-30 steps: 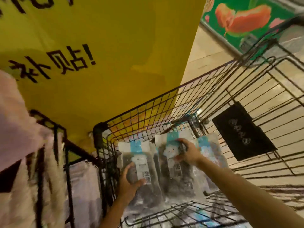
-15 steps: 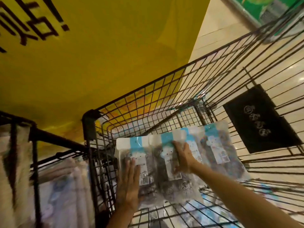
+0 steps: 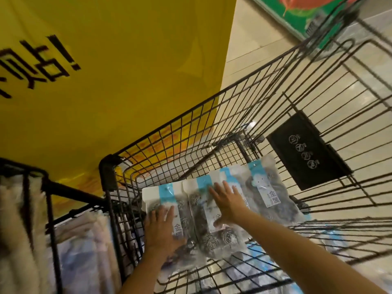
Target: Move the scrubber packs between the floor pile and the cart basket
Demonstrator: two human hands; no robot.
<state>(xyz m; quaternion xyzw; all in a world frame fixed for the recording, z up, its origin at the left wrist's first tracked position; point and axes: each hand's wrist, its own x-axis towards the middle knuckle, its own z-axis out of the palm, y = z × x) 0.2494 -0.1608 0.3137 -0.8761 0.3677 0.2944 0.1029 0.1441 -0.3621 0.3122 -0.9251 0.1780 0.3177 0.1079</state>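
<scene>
Now I count three packets of steel scourers [image 3: 269, 194] side by side in the wire cart [image 3: 233, 115]; my left hand [image 3: 162, 227] and right hand [image 3: 228, 203] lie flat on them, fingers straight, palms down, well apart.

White label strips on the clear packets [image 3: 273, 195] read "金属" — yellow banner [image 3: 127, 71] lettering cut off.

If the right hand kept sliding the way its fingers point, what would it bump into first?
The right hand lies flat on the packets of steel scourers, fingers pointing up-left. Beyond the packet tops it would probably meet the cart's far wire wall, though depth is hard to judge.
</scene>
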